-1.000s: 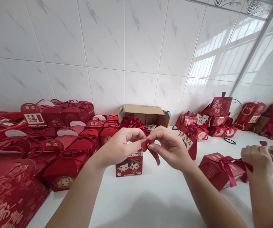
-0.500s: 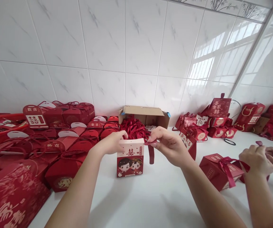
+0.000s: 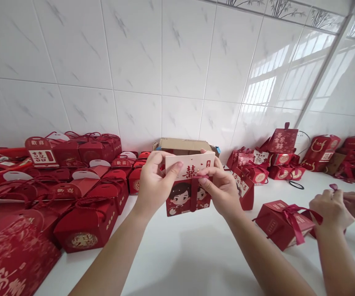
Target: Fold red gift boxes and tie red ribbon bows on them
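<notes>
A small red and cream paper gift box (image 3: 177, 207) with two cartoon faces is held up above the white table. My left hand (image 3: 157, 176) grips its left upper side, the thumb pressed on the cream front and the fingers behind. At the right upper side is my right hand (image 3: 222, 183), closed on a dark red ribbon (image 3: 193, 195) and touching the box. The ribbon's end hangs down across the front, between the two faces. The fingers behind the box are mostly hidden.
Rows of red gift boxes (image 3: 86, 228) fill the left side. A cardboard carton (image 3: 183, 144) stands against the tiled wall. To the right sits a red box with a ribbon bow (image 3: 284, 224), beside another person's hands (image 3: 331, 207). More red boxes (image 3: 284, 160) lie behind.
The box has been raised off the table, nearer and to the right. My left thumb now presses its front, and my right hand has brought the ribbon across the box's front.
</notes>
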Available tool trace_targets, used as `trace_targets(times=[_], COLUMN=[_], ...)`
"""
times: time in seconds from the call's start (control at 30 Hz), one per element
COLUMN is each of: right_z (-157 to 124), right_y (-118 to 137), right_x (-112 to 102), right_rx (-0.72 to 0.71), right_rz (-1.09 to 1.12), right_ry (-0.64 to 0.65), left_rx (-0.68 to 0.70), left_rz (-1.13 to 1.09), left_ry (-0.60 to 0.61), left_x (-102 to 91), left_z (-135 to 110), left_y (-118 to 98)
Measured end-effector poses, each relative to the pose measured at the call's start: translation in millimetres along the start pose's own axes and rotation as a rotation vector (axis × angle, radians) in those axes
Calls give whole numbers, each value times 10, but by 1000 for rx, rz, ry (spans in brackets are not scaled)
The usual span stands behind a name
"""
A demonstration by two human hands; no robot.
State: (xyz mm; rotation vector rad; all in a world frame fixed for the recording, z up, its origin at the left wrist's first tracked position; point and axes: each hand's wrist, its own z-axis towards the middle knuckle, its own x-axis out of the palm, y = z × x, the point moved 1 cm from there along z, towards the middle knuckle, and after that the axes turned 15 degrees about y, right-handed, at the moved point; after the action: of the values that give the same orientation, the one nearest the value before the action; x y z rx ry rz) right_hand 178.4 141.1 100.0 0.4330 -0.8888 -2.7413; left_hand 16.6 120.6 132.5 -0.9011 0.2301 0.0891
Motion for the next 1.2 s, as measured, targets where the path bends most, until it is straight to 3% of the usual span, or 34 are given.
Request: trace_targets(times=[0.13,0.3,0.53,0.7,0.87,0.97,1.2], right_z=[-18,-12,19,18,-19,-40,-51], right_y=[66,69,46,77,111,113,130], right_x=[17,16,-17,-67,-38,-16,18], right_rx=[14,44,-27,-61,-149,-113,21], right_rz=[-73,-44,-112,-107,-180,-184,-119], right_ry=[-47,-40,-23,-14,-110,-146,-232], left_rx=[54,96,130,204,311,389,158], left_rz=[-1,124,218,201,144,168,284], left_ry=[48,0,20,86,180,223,66], left_x=[81,129,164,190,194,209,348], left_z=[-30,-64,-98,-109,-122,-136,-126], left_y=[-2,-25,-47,3,52,56,143])
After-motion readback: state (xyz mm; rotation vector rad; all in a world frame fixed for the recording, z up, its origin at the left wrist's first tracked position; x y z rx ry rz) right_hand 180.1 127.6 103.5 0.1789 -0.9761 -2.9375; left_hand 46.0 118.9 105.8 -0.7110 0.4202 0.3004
